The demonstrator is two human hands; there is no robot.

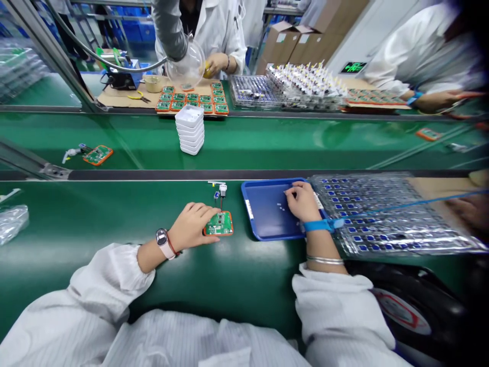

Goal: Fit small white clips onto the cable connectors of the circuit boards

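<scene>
My left hand (194, 224) holds a green circuit board (220, 223) in an orange frame by its left side, thumb at the near edge and fingers at the far edge. The board lies on the green table. Wires run from it to a small white part (222, 190) and a little blue part (217, 195) just beyond. Over the right side of a blue tray (263, 232) is my right hand (303, 200), thumb and fingers pinched together. Whatever is between those fingertips is too small to see. Several tiny pale pieces (280, 206) lie in the tray.
Right of the tray, clear plastic trays (367, 214) hold rows of blue parts. A stack of white shells (190, 130) stands on the belt, with another wired board (98, 155) at left. Opposite, a co-worker's hand (217, 64) is near orange-framed boards (193, 102).
</scene>
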